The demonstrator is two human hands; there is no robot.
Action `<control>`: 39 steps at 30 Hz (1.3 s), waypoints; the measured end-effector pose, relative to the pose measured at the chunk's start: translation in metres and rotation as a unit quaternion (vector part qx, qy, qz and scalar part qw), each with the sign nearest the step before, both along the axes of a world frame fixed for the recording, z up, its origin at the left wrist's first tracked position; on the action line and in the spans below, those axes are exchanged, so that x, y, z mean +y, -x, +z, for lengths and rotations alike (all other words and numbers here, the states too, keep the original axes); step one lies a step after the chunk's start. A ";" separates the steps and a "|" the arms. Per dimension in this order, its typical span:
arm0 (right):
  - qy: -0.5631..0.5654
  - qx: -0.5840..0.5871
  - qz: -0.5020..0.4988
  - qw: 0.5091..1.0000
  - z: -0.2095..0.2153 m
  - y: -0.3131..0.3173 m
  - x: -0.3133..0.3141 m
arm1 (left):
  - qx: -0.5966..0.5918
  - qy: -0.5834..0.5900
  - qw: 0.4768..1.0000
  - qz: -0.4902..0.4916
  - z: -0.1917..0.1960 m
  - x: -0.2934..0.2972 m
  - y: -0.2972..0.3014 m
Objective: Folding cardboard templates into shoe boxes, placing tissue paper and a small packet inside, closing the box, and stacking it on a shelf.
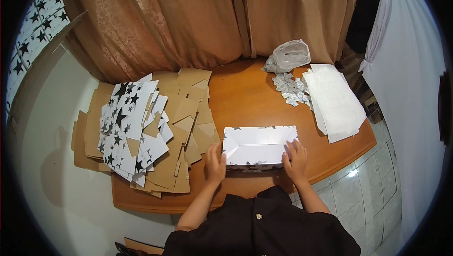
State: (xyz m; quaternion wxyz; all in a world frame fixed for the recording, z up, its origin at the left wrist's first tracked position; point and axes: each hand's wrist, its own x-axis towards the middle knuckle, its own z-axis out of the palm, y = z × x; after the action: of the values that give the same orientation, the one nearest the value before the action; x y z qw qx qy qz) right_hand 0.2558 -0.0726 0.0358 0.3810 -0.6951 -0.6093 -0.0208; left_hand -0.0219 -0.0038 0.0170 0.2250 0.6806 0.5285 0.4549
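An open-topped white box with black stars on its outside stands on the table near its front edge. Its inside is plain white, and I see nothing lying in it. My left hand is at the box's left end, thumb by the near corner and fingers along the side. At the right end, my right hand has its fingers over the rim and its thumb by the near corner. The box is held between both hands. The fingertips of my left hand are partly hidden from view.
On the wooden table, flat star-printed box blanks lie on brown cardboard blanks at the left. Far right are small silvery packets, a clear plastic bag and white sheets. Brown curtains hang behind.
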 end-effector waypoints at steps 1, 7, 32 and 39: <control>0.000 0.001 0.003 1.000 -0.001 0.002 0.001 | 0.001 0.000 1.000 0.003 -0.018 -0.003 0.004; 0.003 0.013 -0.019 1.000 -0.001 0.004 0.007 | -0.228 0.475 0.848 0.050 -0.050 -0.025 0.007; -0.067 0.762 0.166 0.622 0.021 -0.028 -0.023 | 0.155 -0.350 0.902 -0.198 0.102 -0.029 -0.127; -0.125 0.509 0.025 0.851 0.050 -0.058 -0.040 | 0.196 -0.169 0.913 -0.315 0.035 -0.031 -0.137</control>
State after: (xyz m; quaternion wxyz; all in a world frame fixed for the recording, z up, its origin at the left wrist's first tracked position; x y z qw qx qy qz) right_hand 0.3135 -0.1127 0.0859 0.7220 -0.5395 -0.3390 0.2696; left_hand 0.1151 -0.0346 0.0523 0.1298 0.9151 0.2359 0.3001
